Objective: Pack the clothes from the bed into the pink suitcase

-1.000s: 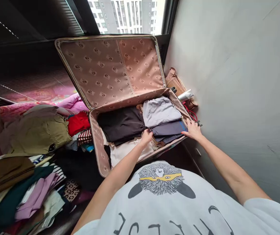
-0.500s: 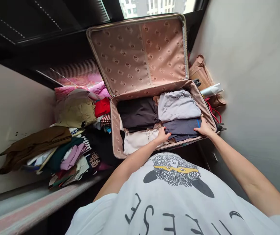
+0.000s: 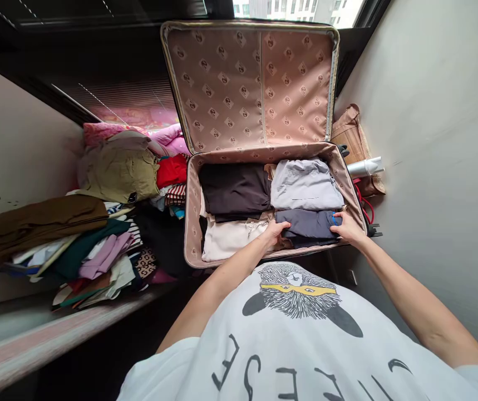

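An open suitcase (image 3: 192,239) with a pink patterned lining lies in front of me, filled with folded clothes. My left hand (image 3: 275,231) grips the left end of a folded dark navy garment (image 3: 308,223) in the front right part. At its other end my right hand (image 3: 347,228) pinches it, thumb beside a small blue stripe. Some of the fingers are hidden beneath the cloth. Behind it lies a light grey folded garment (image 3: 305,184). On the left half are a black folded garment (image 3: 234,189) and, nearer to me, a cream one (image 3: 226,239).
The raised lid (image 3: 239,89) leans back by the window. To the left, a heap of clothes includes khaki trousers (image 3: 117,170) and a brown garment (image 3: 42,217). A brown bag (image 3: 351,131) and a silvery tube (image 3: 364,168) stand between suitcase and right wall (image 3: 443,167).
The view has shifted slightly. The navy garment now sits flatter against the grey one, with both hands still at its ends. My right thumb has come over the blue stripe.
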Demonstrator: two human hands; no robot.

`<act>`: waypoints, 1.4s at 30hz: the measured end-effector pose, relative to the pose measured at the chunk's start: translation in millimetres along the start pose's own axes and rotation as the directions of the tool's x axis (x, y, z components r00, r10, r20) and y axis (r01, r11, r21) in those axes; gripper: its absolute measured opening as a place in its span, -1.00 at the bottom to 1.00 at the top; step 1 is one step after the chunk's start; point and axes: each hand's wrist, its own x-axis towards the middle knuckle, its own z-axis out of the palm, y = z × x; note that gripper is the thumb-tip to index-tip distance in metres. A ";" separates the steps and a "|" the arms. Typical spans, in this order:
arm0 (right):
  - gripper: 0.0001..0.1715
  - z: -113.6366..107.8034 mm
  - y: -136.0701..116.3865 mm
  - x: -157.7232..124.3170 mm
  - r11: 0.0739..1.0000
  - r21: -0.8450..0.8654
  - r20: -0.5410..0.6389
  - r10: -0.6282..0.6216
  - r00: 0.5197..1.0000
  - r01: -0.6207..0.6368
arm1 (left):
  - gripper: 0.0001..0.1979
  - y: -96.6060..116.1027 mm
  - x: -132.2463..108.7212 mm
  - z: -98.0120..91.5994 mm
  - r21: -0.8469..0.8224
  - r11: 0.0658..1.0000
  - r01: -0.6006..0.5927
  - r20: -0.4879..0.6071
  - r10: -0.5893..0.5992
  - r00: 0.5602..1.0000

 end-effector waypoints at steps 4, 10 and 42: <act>-0.28 1.9 -20.8 -12.7 0.954 0.299 0.079 -0.031 0.996 0.006 | -0.42 21.4 -24.4 -17.6 -0.132 0.959 -0.250 -0.010 0.251 0.968; -0.25 46.6 -76.6 -30.9 0.855 0.518 0.259 -0.150 0.954 -0.006 | -0.53 65.0 -64.8 -91.1 -0.054 0.887 -0.458 -0.143 0.447 0.883; -0.22 165.5 -42.4 -6.1 0.445 -0.544 0.290 -0.696 0.657 0.712 | -0.60 118.7 -81.9 -235.8 0.460 0.746 -0.483 -0.248 0.630 0.736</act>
